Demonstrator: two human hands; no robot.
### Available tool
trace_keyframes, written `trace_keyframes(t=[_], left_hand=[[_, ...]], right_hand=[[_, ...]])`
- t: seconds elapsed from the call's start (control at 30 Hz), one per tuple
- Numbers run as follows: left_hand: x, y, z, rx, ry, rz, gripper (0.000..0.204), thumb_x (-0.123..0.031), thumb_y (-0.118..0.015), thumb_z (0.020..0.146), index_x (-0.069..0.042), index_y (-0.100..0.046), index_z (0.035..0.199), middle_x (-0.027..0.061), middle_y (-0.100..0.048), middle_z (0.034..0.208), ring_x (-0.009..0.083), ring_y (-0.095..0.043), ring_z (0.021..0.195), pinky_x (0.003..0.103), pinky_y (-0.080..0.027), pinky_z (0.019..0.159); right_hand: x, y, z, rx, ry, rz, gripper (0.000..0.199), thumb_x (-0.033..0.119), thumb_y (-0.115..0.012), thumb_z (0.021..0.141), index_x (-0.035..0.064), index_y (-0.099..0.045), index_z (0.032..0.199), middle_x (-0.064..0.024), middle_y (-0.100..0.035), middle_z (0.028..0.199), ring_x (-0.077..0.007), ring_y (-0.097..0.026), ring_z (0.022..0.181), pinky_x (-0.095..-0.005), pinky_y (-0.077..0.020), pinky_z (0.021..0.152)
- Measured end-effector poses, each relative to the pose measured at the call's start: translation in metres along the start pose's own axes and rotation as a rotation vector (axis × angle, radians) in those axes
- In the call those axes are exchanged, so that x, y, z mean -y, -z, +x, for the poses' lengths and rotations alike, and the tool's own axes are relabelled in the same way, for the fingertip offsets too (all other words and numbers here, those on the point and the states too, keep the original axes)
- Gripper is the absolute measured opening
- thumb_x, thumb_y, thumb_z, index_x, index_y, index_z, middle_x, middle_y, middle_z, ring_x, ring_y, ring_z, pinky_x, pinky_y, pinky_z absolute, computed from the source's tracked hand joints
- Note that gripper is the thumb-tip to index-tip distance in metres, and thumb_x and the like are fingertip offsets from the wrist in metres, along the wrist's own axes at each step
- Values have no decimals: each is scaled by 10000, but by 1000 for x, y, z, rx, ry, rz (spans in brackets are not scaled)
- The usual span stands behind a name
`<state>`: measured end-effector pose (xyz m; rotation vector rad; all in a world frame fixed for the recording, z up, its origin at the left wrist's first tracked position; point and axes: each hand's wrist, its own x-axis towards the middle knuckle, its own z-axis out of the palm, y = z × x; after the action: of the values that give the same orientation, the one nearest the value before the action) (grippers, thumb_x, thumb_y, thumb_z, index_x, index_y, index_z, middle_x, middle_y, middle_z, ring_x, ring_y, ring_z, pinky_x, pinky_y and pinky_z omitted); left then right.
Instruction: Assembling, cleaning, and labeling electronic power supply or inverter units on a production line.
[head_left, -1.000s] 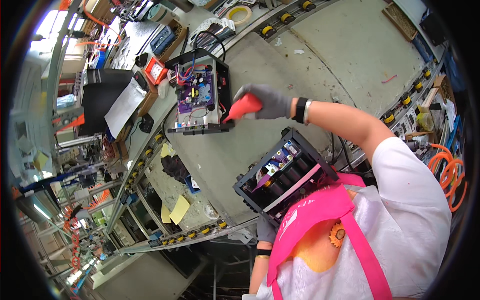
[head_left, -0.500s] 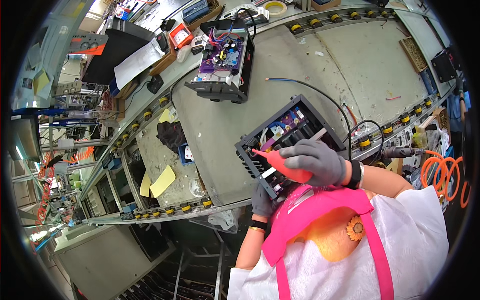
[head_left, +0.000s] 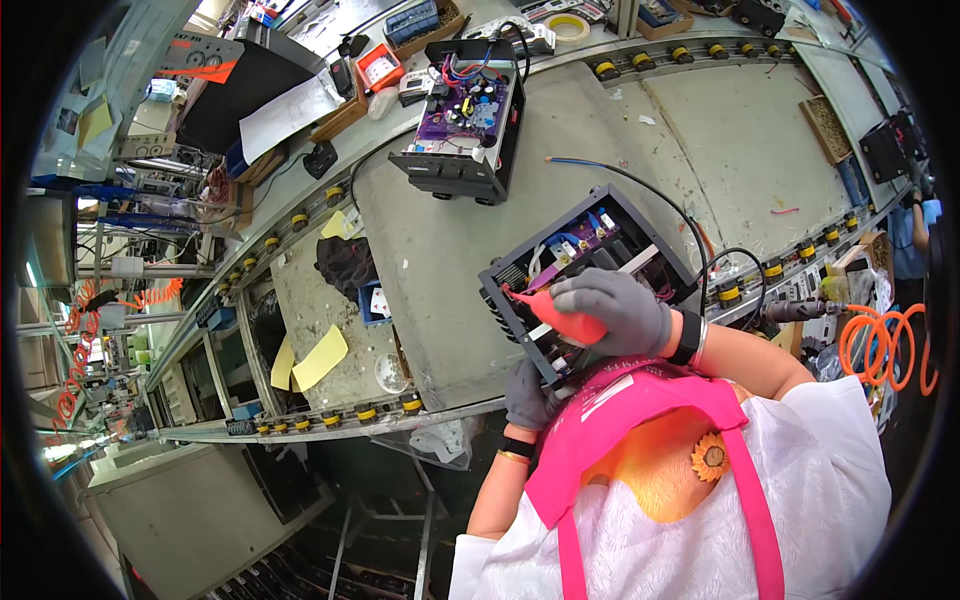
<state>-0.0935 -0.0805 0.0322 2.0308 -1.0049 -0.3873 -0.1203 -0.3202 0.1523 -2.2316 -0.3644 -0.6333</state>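
Observation:
In the middle of the conveyor bench stands an open black metal housing (head_left: 655,235), its inside showing a purple circuit board (head_left: 590,232), blue parts and loose wires. My gloved right hand (head_left: 620,315) is wrapped round a red squeeze bottle (head_left: 568,318). The bottle's thin nozzle points left, over the left end of the housing; whether its tip touches anything inside I cannot tell. At the near left corner, my gloved left hand (head_left: 530,398) grips the housing, with its fingers partly hidden. A black cable (head_left: 668,195) with a blue end curves out behind the housing.
Farther back sits a second open black unit (head_left: 470,120) with a purple board. Rollers with yellow wheels (head_left: 640,62) line the conveyor edges. On the left lie a dark cloth (head_left: 345,262) and yellow paper (head_left: 322,358). An orange coiled hose (head_left: 880,350) hangs at the right.
The view has shifted slightly, so the bench and second unit appear farther right. My right hand and the bottle have moved slightly left against the housing. My left hand keeps its place at the corner.

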Motion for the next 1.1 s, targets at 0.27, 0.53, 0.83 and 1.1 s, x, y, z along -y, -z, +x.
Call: trace_keyframes(t=[0.27,0.53,0.83,1.1], left_hand=[[-14,16,7,-75,213,-279,917,-695,-644,662,46,-493,1182,113,-608,997,216,-601,903,340,-479,785],[-30,23,25,-88,252,-557,789,-593,-664,730,47,-513,1165,122,-629,960,230,-621,866,340,-481,772],[-44,25,28,-126,246,-460,756,-612,-620,750,45,-542,1116,108,-639,907,214,-624,798,334,-485,731],[-38,29,25,-73,282,-442,788,-616,-658,717,29,-511,1144,92,-614,991,192,-603,877,326,-482,774]], right_hand=[[16,100,-20,-723,-487,417,519,-22,-646,686,31,-443,1160,-116,-560,1039,-188,-583,946,-320,-494,817],[-2,126,-64,-558,-577,232,462,30,-679,715,30,-477,1130,-93,-563,1007,-166,-575,936,-302,-478,821],[-13,117,-66,-536,-555,250,469,14,-701,692,40,-485,1108,-90,-574,985,-173,-587,920,-306,-484,802],[-9,116,-65,-486,-474,129,483,21,-710,672,37,-487,1100,-100,-588,975,-189,-614,895,-310,-498,782]])
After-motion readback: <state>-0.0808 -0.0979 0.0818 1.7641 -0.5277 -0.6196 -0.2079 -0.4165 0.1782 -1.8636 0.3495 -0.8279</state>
